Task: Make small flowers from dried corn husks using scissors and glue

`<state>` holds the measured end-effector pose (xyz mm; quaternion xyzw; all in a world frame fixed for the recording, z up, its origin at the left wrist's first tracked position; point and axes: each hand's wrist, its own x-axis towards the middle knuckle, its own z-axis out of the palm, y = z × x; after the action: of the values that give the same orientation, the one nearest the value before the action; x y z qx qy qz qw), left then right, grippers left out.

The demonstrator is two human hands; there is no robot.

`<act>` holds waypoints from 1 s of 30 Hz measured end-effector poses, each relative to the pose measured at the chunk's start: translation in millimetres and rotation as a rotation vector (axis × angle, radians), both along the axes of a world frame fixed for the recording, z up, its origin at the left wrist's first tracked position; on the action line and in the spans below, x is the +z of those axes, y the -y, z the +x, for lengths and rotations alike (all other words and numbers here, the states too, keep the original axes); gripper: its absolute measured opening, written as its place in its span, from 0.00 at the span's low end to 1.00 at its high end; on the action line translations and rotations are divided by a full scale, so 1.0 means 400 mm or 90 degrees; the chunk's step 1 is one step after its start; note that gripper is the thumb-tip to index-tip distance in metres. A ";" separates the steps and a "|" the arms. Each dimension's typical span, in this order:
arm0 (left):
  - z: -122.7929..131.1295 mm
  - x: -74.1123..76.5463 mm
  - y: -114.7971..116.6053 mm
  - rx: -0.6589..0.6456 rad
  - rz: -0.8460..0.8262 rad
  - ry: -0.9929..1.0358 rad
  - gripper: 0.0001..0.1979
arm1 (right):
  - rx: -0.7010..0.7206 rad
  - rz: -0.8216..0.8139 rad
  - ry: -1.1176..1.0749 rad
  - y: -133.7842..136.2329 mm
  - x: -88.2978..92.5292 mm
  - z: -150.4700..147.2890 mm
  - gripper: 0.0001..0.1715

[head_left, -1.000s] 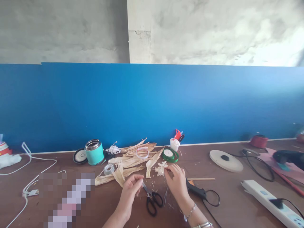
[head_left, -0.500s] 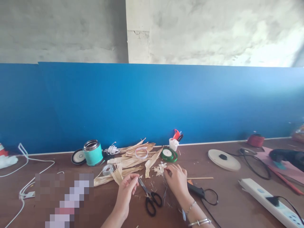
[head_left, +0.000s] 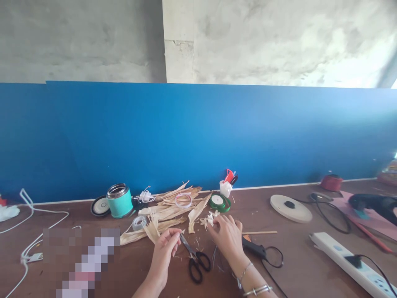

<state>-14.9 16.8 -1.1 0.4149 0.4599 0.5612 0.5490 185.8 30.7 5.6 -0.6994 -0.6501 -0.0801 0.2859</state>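
Observation:
My left hand (head_left: 167, 247) is closed in a pinch, with the pale tip of a small piece of dried husk (head_left: 182, 232) poking out past the fingertips. Just right of it lie black-handled scissors (head_left: 194, 258), their blades pointing up toward those fingers. My right hand (head_left: 227, 235) reaches over a small heap of cream petal-shaped pieces (head_left: 208, 219). Its thumb and forefinger are bent together at the heap's edge; what is between them is hidden. Long dried husks (head_left: 173, 209) are spread beyond my left hand.
Behind the husks stand a turquoise flask (head_left: 119, 203) and a white cup of pens (head_left: 226, 189). A green ribbon roll (head_left: 218, 201) lies beside the petals. Right of my right hand are a black glue gun (head_left: 254, 248), a thin stick (head_left: 260, 232) and a power strip (head_left: 350, 260).
My right hand has shifted left, closer over the petal pieces, and its fingers cover part of the heap. The left hand keeps its pinch by the scissors.

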 end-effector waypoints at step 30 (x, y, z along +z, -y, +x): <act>-0.016 0.007 -0.009 0.043 0.000 -0.028 0.16 | 0.022 0.045 -0.164 -0.036 -0.030 0.065 0.14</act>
<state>-21.3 20.2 1.8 0.4111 0.4858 0.5701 0.5197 211.7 45.1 -6.5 -0.6822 -0.6169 -0.0075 0.3924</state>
